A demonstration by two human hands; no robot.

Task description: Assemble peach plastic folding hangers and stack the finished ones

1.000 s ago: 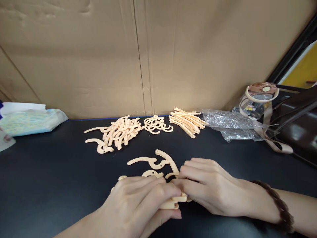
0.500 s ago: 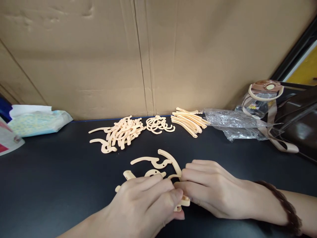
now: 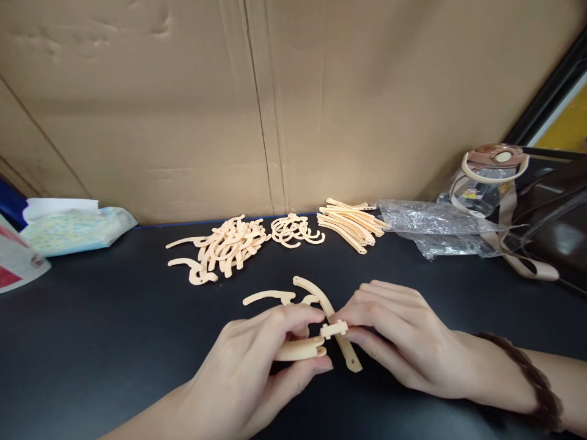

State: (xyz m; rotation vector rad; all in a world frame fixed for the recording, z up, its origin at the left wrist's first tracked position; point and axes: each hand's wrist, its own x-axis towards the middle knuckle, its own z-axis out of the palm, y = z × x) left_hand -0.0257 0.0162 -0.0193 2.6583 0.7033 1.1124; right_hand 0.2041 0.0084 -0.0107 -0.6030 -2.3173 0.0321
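Observation:
My left hand (image 3: 261, 360) is closed around a curved beige plastic hanger arm (image 3: 300, 349), whose forked end points right. Between the fingertips of my right hand (image 3: 394, 336) is a small beige peg-ended piece (image 3: 334, 330), seen end-on; its full shape is hidden. The piece is right at the forked end; whether they touch I cannot tell. Beneath my hands a long curved hanger arm (image 3: 316, 293) lies on the black table. A hook-shaped hanger part (image 3: 268, 297) lies left of it, partly covered by my left hand.
Behind my hands lie a pile of hooked hanger parts (image 3: 233, 241), a small pile of hooks (image 3: 296, 230) and a stack of curved arms (image 3: 351, 223). Clear plastic bags (image 3: 435, 226) and a strapped bottle (image 3: 488, 180) are at right, a tissue pack (image 3: 77, 229) and cup (image 3: 18, 260) at left. Cardboard (image 3: 183, 110) stands behind.
My hands have turned and drawn slightly apart, bringing the forked end and the peg-ended piece into view. More of the long arm on the table now shows.

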